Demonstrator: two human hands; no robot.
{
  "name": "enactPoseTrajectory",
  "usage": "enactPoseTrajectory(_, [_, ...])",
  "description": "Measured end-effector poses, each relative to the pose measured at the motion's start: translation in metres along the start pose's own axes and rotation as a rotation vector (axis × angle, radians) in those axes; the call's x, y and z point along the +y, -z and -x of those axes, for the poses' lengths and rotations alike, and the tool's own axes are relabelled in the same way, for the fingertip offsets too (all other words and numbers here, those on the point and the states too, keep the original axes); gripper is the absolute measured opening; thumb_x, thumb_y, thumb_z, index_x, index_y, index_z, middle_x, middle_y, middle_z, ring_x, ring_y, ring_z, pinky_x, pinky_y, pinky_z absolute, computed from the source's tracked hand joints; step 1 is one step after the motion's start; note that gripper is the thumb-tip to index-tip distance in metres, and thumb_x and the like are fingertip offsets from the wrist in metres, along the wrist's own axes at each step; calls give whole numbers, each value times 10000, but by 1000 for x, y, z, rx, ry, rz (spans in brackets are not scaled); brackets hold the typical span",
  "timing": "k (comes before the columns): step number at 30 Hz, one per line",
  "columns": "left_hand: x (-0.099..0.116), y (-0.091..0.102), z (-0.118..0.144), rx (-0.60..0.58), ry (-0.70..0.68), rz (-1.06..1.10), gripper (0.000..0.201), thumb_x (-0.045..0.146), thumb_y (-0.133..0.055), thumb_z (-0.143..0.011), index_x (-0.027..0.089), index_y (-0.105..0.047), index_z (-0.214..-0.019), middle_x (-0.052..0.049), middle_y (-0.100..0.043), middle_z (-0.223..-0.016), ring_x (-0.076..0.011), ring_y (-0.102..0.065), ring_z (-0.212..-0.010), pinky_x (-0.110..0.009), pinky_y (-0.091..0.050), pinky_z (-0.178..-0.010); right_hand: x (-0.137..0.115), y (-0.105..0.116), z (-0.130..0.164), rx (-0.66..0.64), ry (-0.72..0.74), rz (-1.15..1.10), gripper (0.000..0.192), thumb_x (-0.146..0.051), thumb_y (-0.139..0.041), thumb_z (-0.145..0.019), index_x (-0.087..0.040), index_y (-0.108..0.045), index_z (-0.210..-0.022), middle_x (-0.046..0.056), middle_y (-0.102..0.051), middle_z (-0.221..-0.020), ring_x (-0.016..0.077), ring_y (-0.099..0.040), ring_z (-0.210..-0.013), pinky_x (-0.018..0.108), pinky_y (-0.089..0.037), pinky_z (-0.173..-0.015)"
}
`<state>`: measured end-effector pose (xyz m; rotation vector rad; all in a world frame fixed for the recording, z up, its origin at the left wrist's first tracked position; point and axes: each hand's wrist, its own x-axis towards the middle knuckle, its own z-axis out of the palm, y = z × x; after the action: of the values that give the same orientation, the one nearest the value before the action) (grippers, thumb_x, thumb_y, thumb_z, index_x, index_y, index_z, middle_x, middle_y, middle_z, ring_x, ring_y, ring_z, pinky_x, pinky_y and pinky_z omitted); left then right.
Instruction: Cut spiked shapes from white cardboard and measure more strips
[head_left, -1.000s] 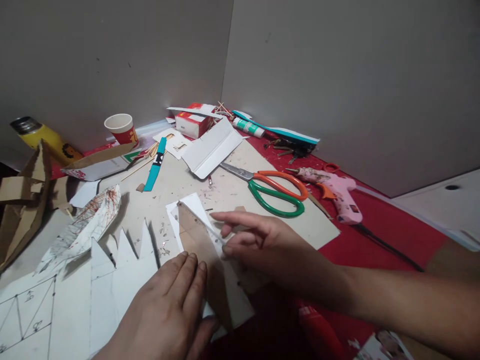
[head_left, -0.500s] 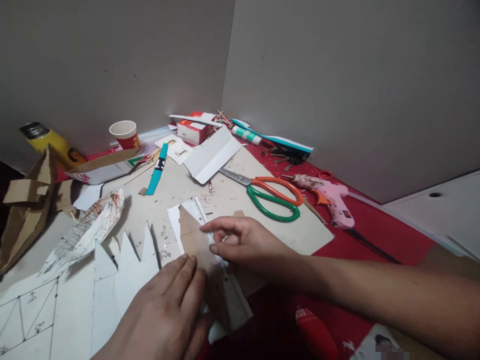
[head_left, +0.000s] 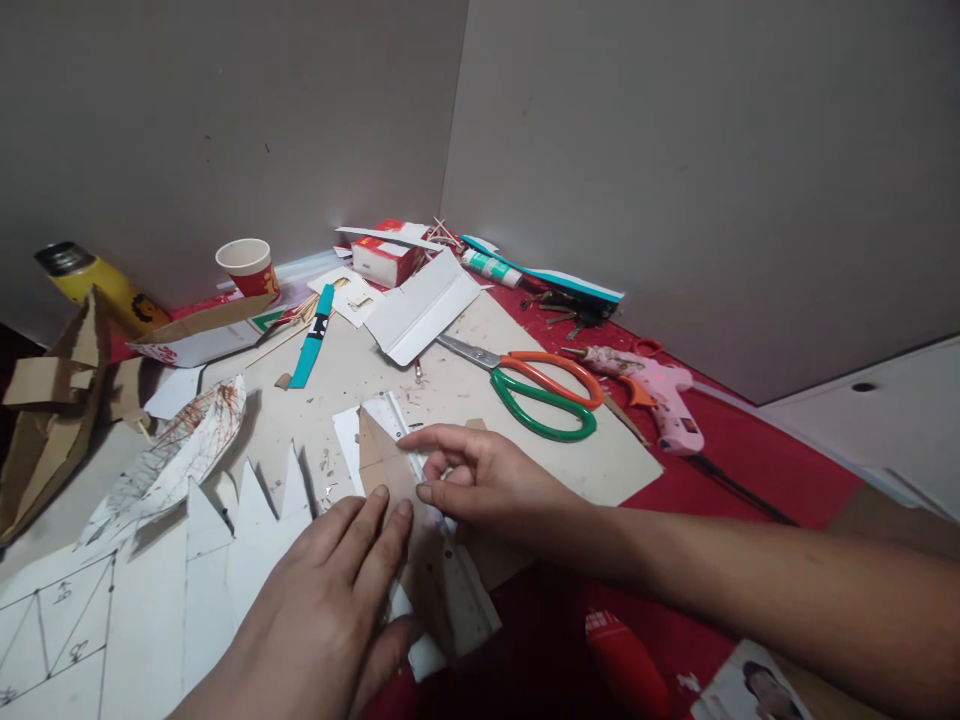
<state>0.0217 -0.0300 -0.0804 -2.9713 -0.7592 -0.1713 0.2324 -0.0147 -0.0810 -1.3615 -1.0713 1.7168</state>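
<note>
A brown cardboard piece (head_left: 379, 462) lies on a white sheet (head_left: 345, 432) on the beige board (head_left: 450, 385). My left hand (head_left: 330, 600) rests flat on its lower part, fingers stretched forward and close together. A clear plastic ruler (head_left: 466, 600) runs along the cardboard's right edge. My right hand (head_left: 487, 485) pinches the ruler near its upper half between thumb and fingers. The two hands almost touch at the fingertips.
Orange-and-green scissors (head_left: 541, 392) and a pink glue gun (head_left: 664, 392) lie to the right. A folded white card (head_left: 424, 305), teal strip (head_left: 313, 335), paper cup (head_left: 246, 265), red box (head_left: 386, 258) and yellow bottle (head_left: 90, 285) stand behind. Zigzag-cut white card (head_left: 255, 520) lies left.
My right hand has drawn back from a pointing pose and closed on the ruler. My left hand has slid a little forward over the cardboard.
</note>
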Motion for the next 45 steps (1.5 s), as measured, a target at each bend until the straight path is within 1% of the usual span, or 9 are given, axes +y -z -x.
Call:
enactPoseTrajectory(5, [1, 3, 2, 11, -2, -116, 563, 427, -611, -832, 43, -618, -1244, -218, -600, -1301, -351, -644, -1113, -437, -589, -857, -3, 1, 0, -6, 2, 14, 601, -107, -606, -742, -185, -474, -1323, -68, -483, -762, 56, -551, -497, 172, -468, -432])
enactPoseTrajectory(13, [0, 11, 3, 8, -3, -211, 561, 452, -624, -806, -13, -696, -1111, -261, -671, -1160, -380, -703, -974, -468, -621, -753, -7, 0, 2, -13, -33, 47, 650, -101, -574, -770, -205, -444, -1398, -51, -489, -804, 71, -584, -539, 175, -447, -434])
enactPoseTrajectory(18, [-2, 16, 2, 16, 13, -261, 504, 426, -605, -809, -2, -728, -1045, -253, -710, -1079, -373, -722, -914, -496, -617, -749, -4, 1, 1, -23, -15, 48, 670, -95, -576, -784, -204, -408, -1423, -50, -482, -811, 67, -589, -536, 166, -433, -417])
enactPoseTrajectory(21, [-3, 17, 2, 22, 38, -246, 486, 421, -578, -836, 15, -723, -1060, -236, -724, -1066, -363, -723, -914, -503, -610, -762, -1, 2, 1, -33, -6, 34, 682, -102, -582, -792, -207, -387, -1438, -48, -479, -825, 76, -614, -561, 166, -436, -419])
enactPoseTrajectory(27, [-3, 10, -1, 28, -22, -110, 561, 458, -592, -856, 92, -608, -1280, -192, -596, -1321, -379, -607, -1162, -506, -572, -853, -2, 0, 1, -30, -28, 44, 683, -96, -582, -792, -230, -401, -1437, -49, -495, -815, 79, -617, -580, 168, -441, -462])
enactPoseTrajectory(31, [-6, 11, 0, 9, 2, -130, 519, 430, -561, -875, 32, -662, -1192, -216, -660, -1214, -379, -668, -1059, -527, -573, -843, -3, -1, 0, -22, -37, 75, 692, -79, -569, -797, -220, -392, -1451, -52, -498, -791, 78, -608, -559, 169, -423, -441])
enactPoseTrajectory(34, [-7, 15, 0, -15, 32, -157, 472, 419, -518, -887, 56, -709, -1121, -191, -703, -1143, -364, -703, -984, -540, -581, -826, -2, -1, 0, -16, -29, 95, 672, -71, -556, -810, -205, -400, -1450, -53, -490, -784, 71, -596, -544, 169, -412, -428])
enactPoseTrajectory(40, [-5, 9, 1, -19, 60, -194, 562, 460, -574, -847, 84, -634, -1261, -192, -608, -1294, -371, -653, -1091, -505, -587, -835, 3, 0, -3, -28, 27, 163, 647, -90, -555, -825, -181, -410, -1448, -51, -502, -774, 67, -588, -546, 176, -423, -454])
enactPoseTrajectory(45, [-7, 10, -1, -24, 73, -202, 528, 414, -588, -819, 54, -677, -1195, -194, -658, -1220, -382, -677, -1037, -517, -589, -825, 6, 1, -4, -14, 84, 285, 644, -104, -563, -817, -167, -427, -1443, -48, -529, -750, 77, -580, -537, 191, -418, -453])
